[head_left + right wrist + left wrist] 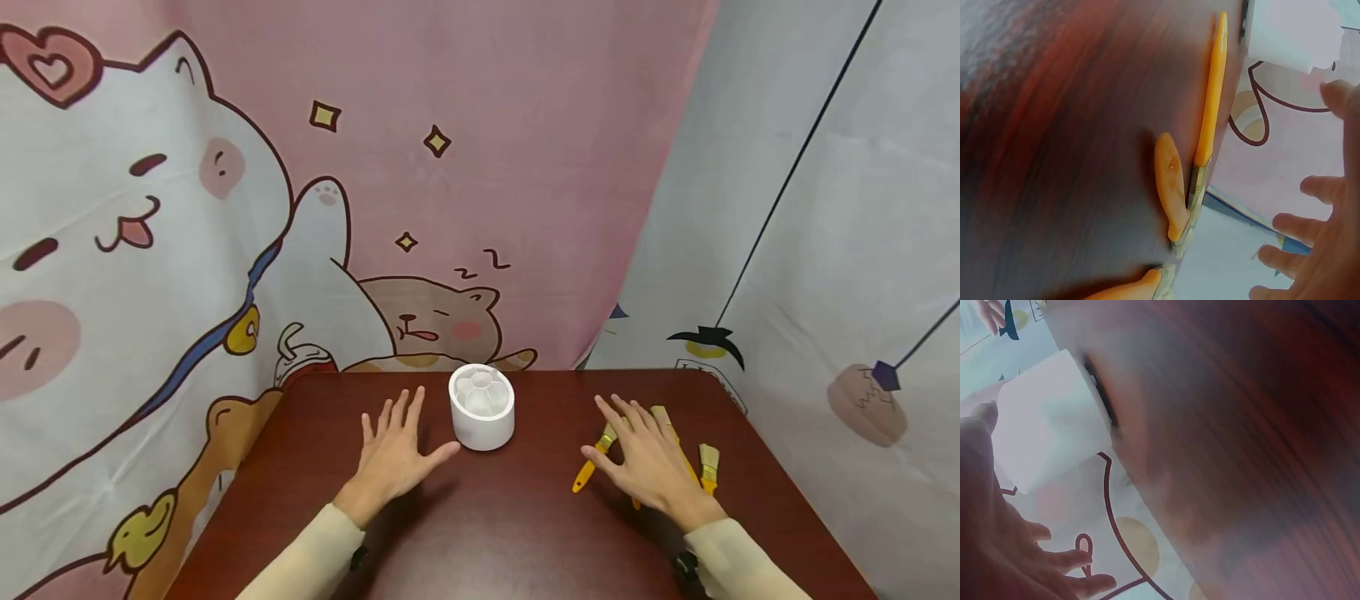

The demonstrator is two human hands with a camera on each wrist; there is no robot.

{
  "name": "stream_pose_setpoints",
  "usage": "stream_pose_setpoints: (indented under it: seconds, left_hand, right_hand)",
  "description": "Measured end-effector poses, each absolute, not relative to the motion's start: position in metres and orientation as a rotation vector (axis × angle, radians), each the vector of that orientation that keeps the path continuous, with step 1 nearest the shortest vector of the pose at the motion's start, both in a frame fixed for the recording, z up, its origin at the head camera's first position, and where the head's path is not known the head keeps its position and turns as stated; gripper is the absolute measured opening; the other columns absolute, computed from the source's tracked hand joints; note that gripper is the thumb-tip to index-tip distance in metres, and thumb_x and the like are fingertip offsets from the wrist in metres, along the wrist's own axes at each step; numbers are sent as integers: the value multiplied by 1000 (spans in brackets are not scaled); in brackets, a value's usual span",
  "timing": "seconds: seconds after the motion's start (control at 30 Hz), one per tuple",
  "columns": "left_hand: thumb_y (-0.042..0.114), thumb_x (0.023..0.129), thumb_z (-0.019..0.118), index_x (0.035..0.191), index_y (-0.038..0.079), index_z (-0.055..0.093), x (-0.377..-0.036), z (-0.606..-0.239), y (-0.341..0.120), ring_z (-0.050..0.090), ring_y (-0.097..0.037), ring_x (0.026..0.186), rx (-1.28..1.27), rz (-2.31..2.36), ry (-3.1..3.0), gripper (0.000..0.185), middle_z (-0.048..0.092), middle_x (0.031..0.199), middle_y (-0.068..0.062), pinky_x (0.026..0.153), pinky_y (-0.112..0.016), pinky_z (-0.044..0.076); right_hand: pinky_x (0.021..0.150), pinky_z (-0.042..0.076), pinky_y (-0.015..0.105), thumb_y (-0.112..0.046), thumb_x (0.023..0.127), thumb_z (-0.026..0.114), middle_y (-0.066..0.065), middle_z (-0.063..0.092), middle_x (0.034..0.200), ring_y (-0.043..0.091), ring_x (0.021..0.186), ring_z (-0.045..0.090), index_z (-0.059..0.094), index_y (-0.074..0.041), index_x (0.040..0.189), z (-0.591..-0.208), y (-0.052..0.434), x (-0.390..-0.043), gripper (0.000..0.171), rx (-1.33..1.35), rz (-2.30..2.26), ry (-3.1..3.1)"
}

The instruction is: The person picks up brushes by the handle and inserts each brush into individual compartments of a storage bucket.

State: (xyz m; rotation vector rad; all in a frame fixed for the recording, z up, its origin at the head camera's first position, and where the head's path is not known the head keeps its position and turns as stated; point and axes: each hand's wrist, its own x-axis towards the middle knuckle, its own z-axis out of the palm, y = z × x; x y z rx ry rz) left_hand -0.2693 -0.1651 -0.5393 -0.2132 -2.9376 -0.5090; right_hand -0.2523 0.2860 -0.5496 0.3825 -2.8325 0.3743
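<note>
A white round holder (482, 427) with divided sections inside its top stands upright near the table's back edge. My left hand (393, 458) hovers just left of it, fingers spread, holding nothing; in the left wrist view the thumb overlaps the white holder (1054, 425). On the right lie three paintbrushes with yellow handles and pale bristles: a left one (585, 477), a middle one (662, 415) partly hidden by my hand, and a right one (708, 462). Above them my right hand (648, 462) is spread and holds nothing. The right wrist view shows the brush handles (1211, 100) below the palm.
The dark red-brown wooden table (510, 533) ends just behind the holder. A pink cloth (540, 167) printed with cartoon animals hangs behind and to the left, and a pale printed cloth (825, 250) hangs on the right.
</note>
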Motion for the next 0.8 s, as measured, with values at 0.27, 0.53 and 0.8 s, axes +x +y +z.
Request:
stream_pose_setpoints:
  seconds: [0.27, 0.53, 0.8]
  left_hand:
    - [90, 93, 74, 187, 22, 24, -277, -537, -146, 43, -51, 171, -238, -632, -2879, 126, 38, 189, -19, 139, -84, 21]
    - [89, 93, 77, 188, 19, 22, -286, -532, -130, 53, -50, 163, -266, -700, -2828, 129, 46, 183, -20, 133, -77, 40]
    - [83, 89, 86, 186, 17, 25, -295, -531, -114, 61, -47, 153, -251, -835, -2774, 132, 52, 176, -19, 116, -71, 58]
  right_hand:
    - [124, 46, 81, -69, 111, 68, 25, 57, 173, 56, 149, 61, 49, -16, 178, -553, 284, -255, 87, 391, 382, -2827]
    - [110, 59, 72, -57, 109, 78, 26, 66, 158, 50, 131, 69, 60, -10, 168, -556, 282, -257, 78, 362, 377, -2841]
    - [82, 69, 53, -36, 106, 88, 27, 71, 126, 32, 93, 70, 71, 3, 138, -557, 276, -267, 53, 272, 502, -2828]
